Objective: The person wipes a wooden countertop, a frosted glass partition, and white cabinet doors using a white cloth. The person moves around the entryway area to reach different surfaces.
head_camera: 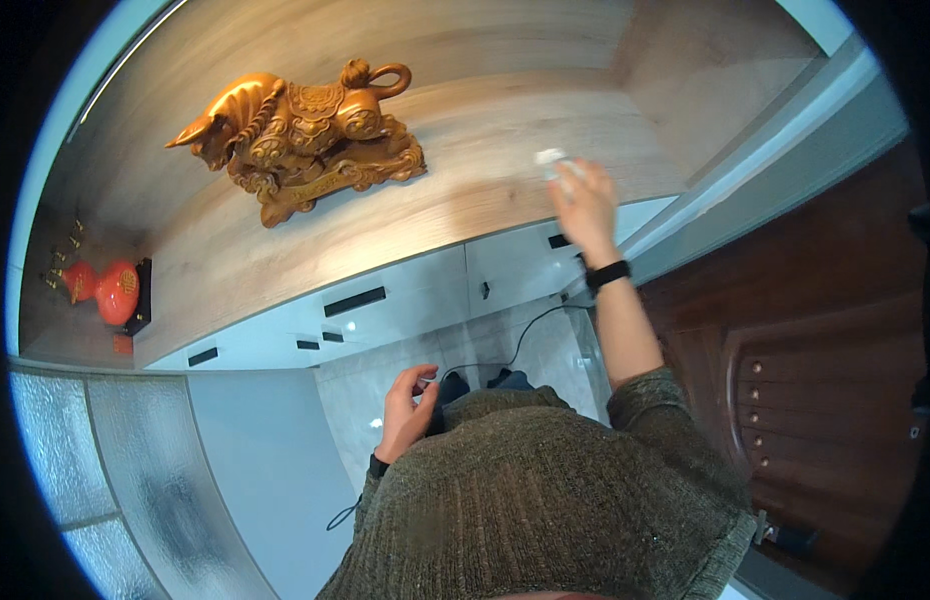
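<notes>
My right hand (pixel 588 201), blurred, reaches over the right part of the wooden shelf (pixel 495 191). Under its fingers is a small white cloth or tissue (pixel 550 157), pressed to or just above the wood; its exact kind is too blurred to tell. Low in front of my body, my left hand (pixel 406 412) hangs with loosely bent fingers, apart from the shelf, and nothing can be made out in it. A carved golden-brown ox figurine (pixel 315 135) stands on the shelf to the left of my right hand.
A red gourd ornament (pixel 118 291) on a dark stand occupies the shelf's left end. White cabinet fronts (pixel 420 289) with black handles lie below. A black cable (pixel 521 337) crosses the tiled floor (pixel 405 356). On the right is a dark brown door (pixel 825 360); textured glass (pixel 146 450) is at left.
</notes>
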A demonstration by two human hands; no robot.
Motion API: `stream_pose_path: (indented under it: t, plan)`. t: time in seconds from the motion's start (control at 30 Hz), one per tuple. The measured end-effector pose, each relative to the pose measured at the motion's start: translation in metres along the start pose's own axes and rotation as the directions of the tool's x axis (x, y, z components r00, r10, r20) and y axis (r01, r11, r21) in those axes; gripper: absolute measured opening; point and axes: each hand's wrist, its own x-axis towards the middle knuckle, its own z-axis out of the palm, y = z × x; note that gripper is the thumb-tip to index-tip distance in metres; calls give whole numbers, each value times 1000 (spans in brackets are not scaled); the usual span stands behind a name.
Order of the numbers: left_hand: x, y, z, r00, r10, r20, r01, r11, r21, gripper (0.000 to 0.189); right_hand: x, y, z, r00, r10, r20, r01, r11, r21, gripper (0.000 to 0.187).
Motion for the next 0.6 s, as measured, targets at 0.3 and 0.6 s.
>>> stream_pose_path:
  t: [0.3, 0.6]
  plan:
    - [-1, 8, -7, 996, -9, 86, 8, 1000, 15, 27, -46, -220, 10, 878, -479, 4, 245, 455, 856, 19]
    - [-6, -9, -19, 996, 77, 51, -75, 997, -24, 27, 10, 11, -50, 960, 274, 60, -251, 742, 622, 26]
